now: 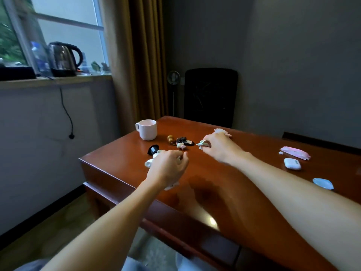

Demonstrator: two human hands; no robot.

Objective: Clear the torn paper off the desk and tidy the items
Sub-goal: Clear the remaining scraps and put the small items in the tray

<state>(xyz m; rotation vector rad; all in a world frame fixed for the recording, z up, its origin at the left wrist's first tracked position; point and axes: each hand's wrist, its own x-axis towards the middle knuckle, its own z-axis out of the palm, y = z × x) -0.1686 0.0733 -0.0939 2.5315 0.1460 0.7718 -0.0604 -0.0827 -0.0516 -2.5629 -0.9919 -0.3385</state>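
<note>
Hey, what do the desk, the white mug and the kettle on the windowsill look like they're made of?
The desk looks like wood or veneer under glossy reddish-brown lacquer; it shows mirror-like reflections. The white mug is probably ceramic, matte, with thick walls. The kettle seems polished steel, with bright reflections on its body, and a black, likely plastic, handle and base.

I see a desk (257, 141) of reddish wood, lacquered to a high gloss, with reflections across its top. The mug (147, 130) looks like matt, pale ceramic with fine ribbing. The kettle (62, 57) is shiny metal with a black plastic handle. The earbud case (292, 163) is smooth white plastic. The wipes pack (295, 152) is pink plastic film. The curtain (144, 55) is soft cloth. The paper scraps (202, 143) look thin, crumpled and matt.
</note>
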